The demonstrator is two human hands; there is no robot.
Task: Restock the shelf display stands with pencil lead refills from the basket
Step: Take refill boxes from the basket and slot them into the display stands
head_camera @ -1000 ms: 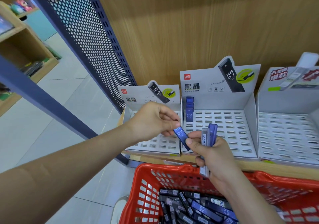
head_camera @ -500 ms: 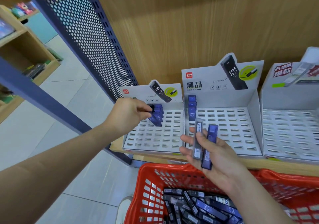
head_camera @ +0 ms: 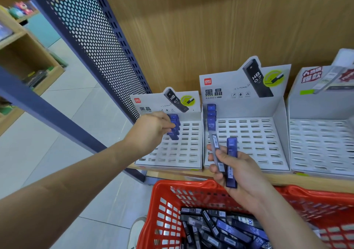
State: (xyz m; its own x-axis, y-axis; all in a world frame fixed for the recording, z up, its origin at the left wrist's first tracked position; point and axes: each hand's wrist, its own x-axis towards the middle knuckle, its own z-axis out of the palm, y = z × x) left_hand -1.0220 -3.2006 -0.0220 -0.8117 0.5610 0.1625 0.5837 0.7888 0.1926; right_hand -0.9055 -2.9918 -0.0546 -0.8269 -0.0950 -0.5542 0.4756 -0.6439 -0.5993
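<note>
okay, left hand (head_camera: 151,131) stretches out toward ten o'clock, fingertips pinching the front refill (head_camera: 173,136) of a five-strong blue column (head_camera: 174,123) at the back of the left stand (head_camera: 180,152). three stands on the shelf (head_camera: 287,181): middle stand (head_camera: 249,139) carries three blue refills (head_camera: 211,122) at its eleven o'clock corner, right stand (head_camera: 321,143) sits at three o'clock. right hand (head_camera: 235,170), centre, curls round a pair of refills (head_camera: 231,152), one clear, one blue, both upright. red basket (head_camera: 166,210) at six o'clock, heaped with refills.

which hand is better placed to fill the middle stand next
Right, probably: the right hand grips a blue plastic refill case and a clear one before the middle white cardboard stand; the left hand works at the left stand.
</note>
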